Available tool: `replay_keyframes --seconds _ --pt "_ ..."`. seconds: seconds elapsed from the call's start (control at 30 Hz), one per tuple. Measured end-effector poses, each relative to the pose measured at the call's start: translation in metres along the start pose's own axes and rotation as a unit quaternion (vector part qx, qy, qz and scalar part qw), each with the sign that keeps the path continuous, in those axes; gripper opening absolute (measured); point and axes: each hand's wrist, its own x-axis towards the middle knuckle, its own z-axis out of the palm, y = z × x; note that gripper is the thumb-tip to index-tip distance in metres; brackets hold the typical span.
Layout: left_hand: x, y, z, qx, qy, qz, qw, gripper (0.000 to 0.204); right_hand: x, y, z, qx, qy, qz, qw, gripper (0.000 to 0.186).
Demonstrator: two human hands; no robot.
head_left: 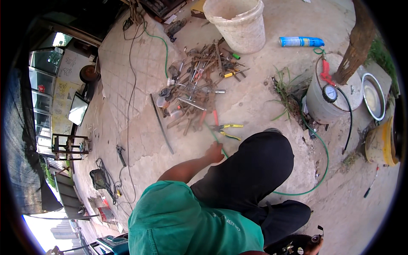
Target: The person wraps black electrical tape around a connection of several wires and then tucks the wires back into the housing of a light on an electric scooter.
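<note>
My left hand (215, 153) reaches down to the ground with its fingers curled round a thin green hose (223, 151). Just beyond it lie pliers (230, 126) with yellow handles, touching a tool with red handles (215, 118). At the bottom right edge, a strip of my right hand (316, 247) shows beside a dark, rounded part (290, 247) with metal fittings and a small lever. Its fingers are mostly hidden, so whether it grips that part is unclear. My bent, black-trousered leg stands between the two hands.
A heap of hand tools (197, 80) lies ahead, beside a whitish bucket (242, 27). On the right, a red inflator gun with a gauge (330, 93) rests on an upturned pail (316, 108). A blue spray can (299, 41) lies behind. Cables (132, 72) cross the left floor.
</note>
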Motion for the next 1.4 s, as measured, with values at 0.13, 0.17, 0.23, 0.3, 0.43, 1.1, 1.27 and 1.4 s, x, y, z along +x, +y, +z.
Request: replay_keyframes --seconds 0.13,0.17,0.23,0.3,0.43,1.1,1.27,1.4 --pt "0.016 -0.011 -0.004 0.020 -0.031 -0.006 0.999 0.049 0.003 -0.001 0.002 -0.005 -0.001 0.002 1.000 0.032" --pt "0.022 -0.014 -0.006 0.020 -0.031 -0.008 0.999 0.049 0.004 -0.001 0.001 -0.006 0.000 0.003 1.000 0.032" --pt "0.035 -0.019 -0.010 0.025 -0.049 -0.038 0.998 0.043 0.005 -0.002 0.002 -0.010 -0.002 0.006 1.000 0.032" --pt "0.039 -0.002 -0.027 0.018 -0.050 -0.023 0.998 0.040 0.005 -0.002 0.000 -0.009 0.005 0.002 1.000 0.032" --pt "0.039 0.019 -0.048 -0.008 -0.011 0.032 0.999 0.034 0.006 -0.002 -0.001 -0.010 0.014 0.004 1.000 0.031" --pt "0.127 -0.098 -0.143 -0.038 0.300 -0.049 0.952 0.024 0.029 -0.030 0.004 -0.041 -0.019 -0.037 0.998 0.031" --pt "0.152 -0.199 -0.176 0.120 0.292 -0.170 0.934 0.025 0.019 -0.032 0.098 -0.070 0.051 -0.076 0.993 0.027" --pt "0.166 -0.194 -0.179 0.216 0.223 -0.176 0.934 0.035 0.017 -0.044 0.140 -0.126 -0.042 -0.017 0.991 0.015"
